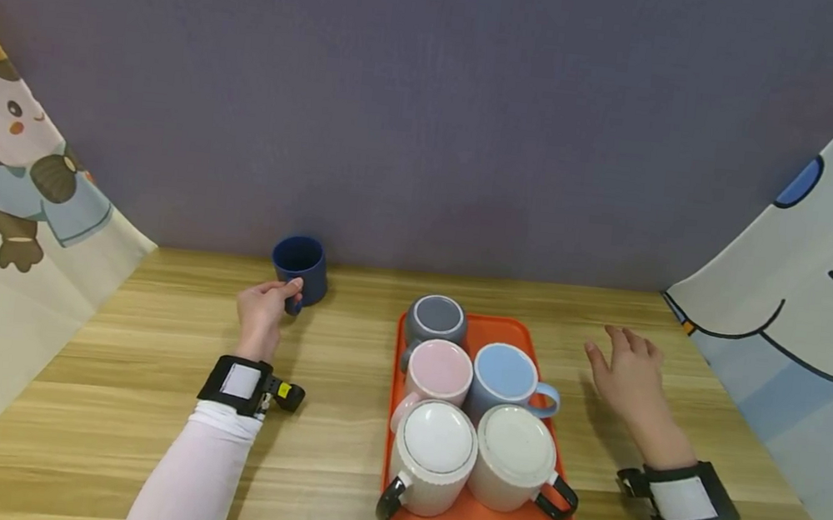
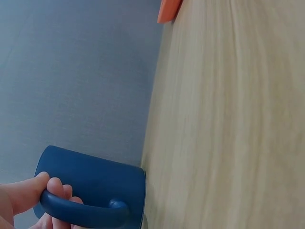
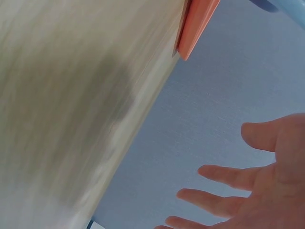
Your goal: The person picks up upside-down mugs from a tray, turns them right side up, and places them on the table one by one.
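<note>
Left grip (image 1: pixel 263 312) pinching the handle (image 2: pixel 90 215) of a dark blue cylindrical mug (image 1: pixel 308 275), which I watch remotely, upright on the wood-grain tabletop (image 1: pixel 341 420) near the grey backdrop (image 1: pixel 429 127), right grip (image 1: pixel 627 381) released with fingers (image 3: pixel 209 201) spread, beside an orange rectangular tray (image 1: pixel 496 330) carrying five upside-down mugs (image 1: pixel 505 373)

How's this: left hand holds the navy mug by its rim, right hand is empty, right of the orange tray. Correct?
Grip point's wrong: the left hand holds the navy mug by its handle, as the left wrist view shows. The right hand is empty, right of the orange tray, as you said.
</note>
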{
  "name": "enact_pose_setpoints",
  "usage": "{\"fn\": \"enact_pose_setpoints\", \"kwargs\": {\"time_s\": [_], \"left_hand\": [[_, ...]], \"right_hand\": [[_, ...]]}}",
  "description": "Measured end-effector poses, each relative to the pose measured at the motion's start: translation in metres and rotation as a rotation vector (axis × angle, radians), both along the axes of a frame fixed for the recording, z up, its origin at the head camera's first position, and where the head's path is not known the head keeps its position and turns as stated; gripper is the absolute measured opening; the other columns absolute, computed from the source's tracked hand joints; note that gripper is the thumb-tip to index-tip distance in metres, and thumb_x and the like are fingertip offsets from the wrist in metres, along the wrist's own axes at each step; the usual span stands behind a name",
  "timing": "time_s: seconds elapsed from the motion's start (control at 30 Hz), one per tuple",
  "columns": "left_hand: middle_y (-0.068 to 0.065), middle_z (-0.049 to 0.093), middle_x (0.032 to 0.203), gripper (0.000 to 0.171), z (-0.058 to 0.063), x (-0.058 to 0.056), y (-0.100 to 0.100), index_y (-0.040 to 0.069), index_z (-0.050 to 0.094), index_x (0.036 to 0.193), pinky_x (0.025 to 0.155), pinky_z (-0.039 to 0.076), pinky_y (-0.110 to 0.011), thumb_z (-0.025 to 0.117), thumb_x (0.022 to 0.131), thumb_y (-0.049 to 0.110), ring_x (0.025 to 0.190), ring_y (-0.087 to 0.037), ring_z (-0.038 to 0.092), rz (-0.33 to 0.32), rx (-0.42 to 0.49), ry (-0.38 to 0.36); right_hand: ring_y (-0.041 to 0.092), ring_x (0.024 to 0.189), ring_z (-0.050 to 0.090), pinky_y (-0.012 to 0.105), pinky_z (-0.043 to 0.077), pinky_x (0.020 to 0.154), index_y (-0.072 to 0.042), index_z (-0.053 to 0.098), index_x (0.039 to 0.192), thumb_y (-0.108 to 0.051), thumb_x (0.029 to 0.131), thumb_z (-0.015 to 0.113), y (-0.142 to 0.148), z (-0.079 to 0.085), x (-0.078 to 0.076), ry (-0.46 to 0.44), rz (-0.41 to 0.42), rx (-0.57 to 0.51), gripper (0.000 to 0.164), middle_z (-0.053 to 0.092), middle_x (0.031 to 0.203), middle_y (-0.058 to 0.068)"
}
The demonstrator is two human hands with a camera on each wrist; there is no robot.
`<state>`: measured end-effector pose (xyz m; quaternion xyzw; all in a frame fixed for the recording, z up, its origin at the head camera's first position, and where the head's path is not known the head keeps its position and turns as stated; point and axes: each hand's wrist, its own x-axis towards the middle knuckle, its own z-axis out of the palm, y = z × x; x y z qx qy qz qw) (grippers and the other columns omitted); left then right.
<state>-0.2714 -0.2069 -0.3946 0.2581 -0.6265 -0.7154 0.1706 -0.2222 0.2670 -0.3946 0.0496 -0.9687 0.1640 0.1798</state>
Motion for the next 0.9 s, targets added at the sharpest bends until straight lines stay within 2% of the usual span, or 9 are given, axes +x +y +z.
{"fn": "enact_pose_setpoints", "kwargs": {"time_s": [0.3,0.7,0.9], "left_hand": [[0.008,0.062,0.055,0.019,-0.002,-0.004,-0.006,0.012,0.066,0.064,0.065,0.051,-0.022,0.077,0.079,0.011,0.054,-0.007,0.061,-0.023,0.011,-0.011],[0.008,0.062,0.056,0.016,0.002,-0.002,-0.01,0.011,0.068,0.072,0.078,0.044,-0.023,0.076,0.081,0.022,0.067,-0.01,0.06,-0.069,-0.071,-0.057],[0.008,0.063,0.058,0.016,0.001,-0.001,-0.008,0.01,0.069,0.073,0.077,0.044,-0.023,0.077,0.08,0.022,0.069,-0.01,0.061,-0.074,-0.107,-0.047]], "right_hand": [[0.056,0.117,0.037,0.066,0.02,0.099,0.02,0.045,0.122,-0.017,0.094,0.054,0.003,-0.001,-0.001,0.004,-0.006,0.001,0.048,0.043,0.121,0.046],[0.057,0.118,0.035,0.066,0.019,0.1,0.02,0.043,0.124,-0.02,0.096,0.051,0.006,0.0,-0.001,-0.041,-0.013,0.014,0.049,0.042,0.122,0.046],[0.058,0.118,0.035,0.066,0.019,0.1,0.02,0.043,0.124,-0.019,0.096,0.052,0.007,0.004,0.001,-0.05,-0.013,0.007,0.049,0.043,0.122,0.046]]}}
